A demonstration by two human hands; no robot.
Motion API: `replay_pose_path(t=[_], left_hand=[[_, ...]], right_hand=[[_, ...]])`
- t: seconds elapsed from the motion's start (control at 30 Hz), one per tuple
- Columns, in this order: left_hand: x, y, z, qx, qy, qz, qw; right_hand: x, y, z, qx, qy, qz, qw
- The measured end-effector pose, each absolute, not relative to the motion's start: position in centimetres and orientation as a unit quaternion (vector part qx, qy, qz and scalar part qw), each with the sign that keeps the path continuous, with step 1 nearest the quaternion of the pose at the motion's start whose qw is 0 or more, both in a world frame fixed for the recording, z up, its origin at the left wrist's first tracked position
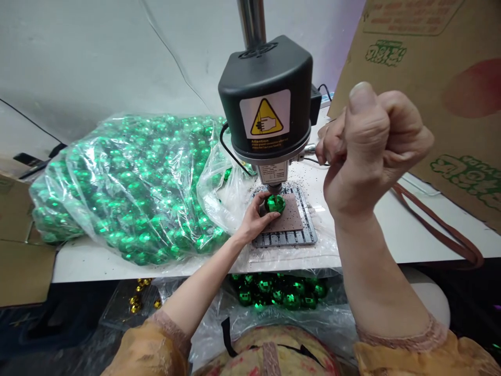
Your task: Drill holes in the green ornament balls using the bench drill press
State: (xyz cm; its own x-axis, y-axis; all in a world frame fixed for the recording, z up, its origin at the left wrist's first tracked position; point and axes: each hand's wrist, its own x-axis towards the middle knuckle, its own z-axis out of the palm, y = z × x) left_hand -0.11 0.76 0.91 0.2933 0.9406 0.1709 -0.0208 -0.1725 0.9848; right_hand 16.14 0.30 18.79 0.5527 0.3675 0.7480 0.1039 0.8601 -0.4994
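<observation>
My left hand (254, 219) is closed around a shiny green faceted ball (276, 204), thumb on the near side and fingers behind it. The ball rests on a brown square board (294, 215), directly under the chuck of a black-topped bench drill press (270, 99). Whether the tool tip is in the ball cannot be seen. Raised at the machine's right side, my right hand (368, 143) is a fist around the feed lever (310, 150), which is mostly hidden by the fingers. Under the board lies the slotted metal base (311, 236), sprinkled with dark chips.
A large clear plastic bag (133, 183) full of green balls lies left of the machine. More green balls (279, 290) sit in plastic below the table edge. Cardboard boxes (422, 104) stand at right and left. A brown strap (442, 235) hangs over the table's right side.
</observation>
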Motion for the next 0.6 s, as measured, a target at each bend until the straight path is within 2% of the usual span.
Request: replay_pose_path(t=[0.6], left_hand=[[-0.1,-0.4,1.1,0.651,0.423,0.458,0.433]], right_hand=[[16.2,0.6,18.5,-0.215,-0.474,0.075,0.851]])
